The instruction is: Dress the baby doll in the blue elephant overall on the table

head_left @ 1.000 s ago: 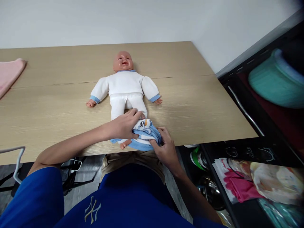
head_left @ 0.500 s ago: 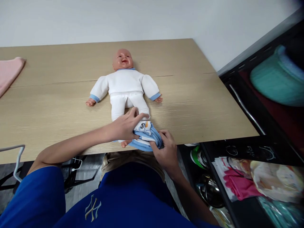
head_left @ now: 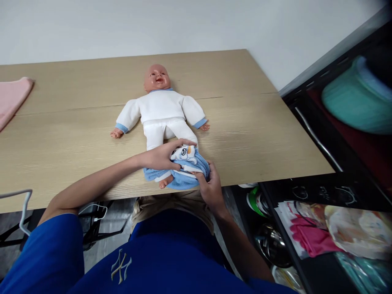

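A baby doll point(head_left: 163, 106) in a white outfit with blue cuffs lies face up on the table, its feet toward me. A blue terry garment point(head_left: 189, 167) with a white patch and an embroidered animal face is bunched around its lower legs. One bare foot point(head_left: 165, 182) sticks out below the cloth; the other is hidden. My left hand point(head_left: 165, 155) pinches the garment's left side near the face patch, fingers over the doll's leg. My right hand point(head_left: 210, 183) grips the right side of the bunched cloth, thumb on top.
Pink cloth point(head_left: 14, 98) lies at the table's left. A grey bent tube point(head_left: 26, 208) rises by the left front edge. To the right stand a dark shelf with a green container point(head_left: 357, 100) and a lower shelf holding a pink item point(head_left: 315, 237) and plastic bags.
Both hands have moved the garment slightly up the doll's legs, away from me. More blue cloth shows around the left leg, and its foot is further out.
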Available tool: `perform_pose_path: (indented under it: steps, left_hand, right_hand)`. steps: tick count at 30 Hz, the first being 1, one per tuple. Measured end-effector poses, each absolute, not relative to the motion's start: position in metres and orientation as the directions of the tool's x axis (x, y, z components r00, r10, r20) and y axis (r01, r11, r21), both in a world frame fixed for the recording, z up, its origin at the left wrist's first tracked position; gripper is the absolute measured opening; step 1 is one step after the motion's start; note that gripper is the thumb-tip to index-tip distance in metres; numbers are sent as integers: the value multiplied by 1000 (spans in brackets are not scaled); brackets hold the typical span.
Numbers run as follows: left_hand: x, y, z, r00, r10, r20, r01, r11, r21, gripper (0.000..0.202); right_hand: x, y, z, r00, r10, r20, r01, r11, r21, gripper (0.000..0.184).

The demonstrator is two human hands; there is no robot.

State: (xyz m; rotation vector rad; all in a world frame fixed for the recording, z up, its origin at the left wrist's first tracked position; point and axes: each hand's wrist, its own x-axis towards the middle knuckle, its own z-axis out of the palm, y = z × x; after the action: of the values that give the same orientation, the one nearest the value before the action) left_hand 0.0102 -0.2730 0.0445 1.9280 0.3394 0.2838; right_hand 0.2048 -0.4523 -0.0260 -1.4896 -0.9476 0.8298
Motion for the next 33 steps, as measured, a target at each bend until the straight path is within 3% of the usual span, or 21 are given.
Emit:
perform_pose_path:
  steps: [3, 6, 16, 19, 24, 27, 33]
  left_hand:
    - [10, -269, 48, 938, 343, 43, 63, -292, 954, 90]
    - [10, -266, 50, 935, 350, 57, 43, -272, 961, 90]
    - [6, -267, 45, 908, 411, 85, 48, -304, 951, 92]
    - [3, -268, 46, 908, 409, 88, 53, -322, 945, 85]
    - [2, -261, 51, 931, 360, 58, 87, -373, 924, 47]
    - [2, -256, 53, 951, 308, 28, 77, -322, 943, 40]
    - [4, -256, 53, 940, 339, -28, 145, -326, 934, 53]
  right_hand:
    - [204, -453, -30, 394, 918, -51, -47, -35, -998, 41]
    - [204, -454, -35, 378, 924, -57, -101, -20, -995, 48]
    - [208, -450, -32, 377, 910, 174, 88, 152, -984, 60]
    - [218, -443, -35, 345, 904, 252, 140, 216, -966, 47]
    - [249, -425, -36, 222, 901, 374, 270, 312, -911, 30]
    - [270, -410, -28, 53, 957, 285, 264, 262, -928, 33]
    - [293, -384, 2, -260, 965, 34, 232, 97, -968, 55]
